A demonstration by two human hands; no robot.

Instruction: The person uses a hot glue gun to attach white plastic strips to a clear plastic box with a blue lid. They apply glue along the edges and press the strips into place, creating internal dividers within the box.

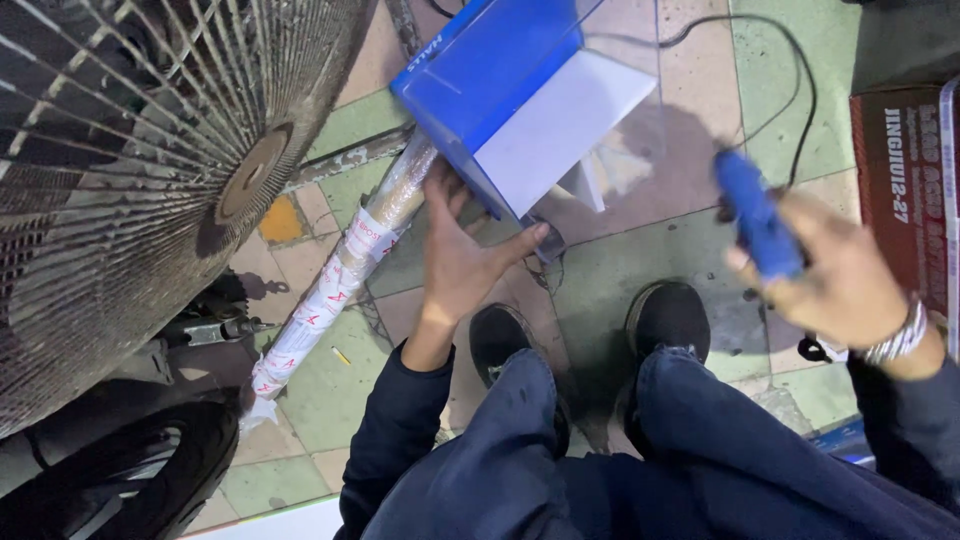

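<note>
- A blue box (487,75) of shiny plastic with a white inner panel and a clear sheet at its right side sits tilted in the upper middle of the frame, its lower corner touching the left hand.
- A blue handheld tool (755,215), slim and slanted, sits right of centre, gripped at its lower end, a thin black cord looping from its top toward the upper right.

L hand (462,262) fingers spread, R hand (845,285) fisted
</note>
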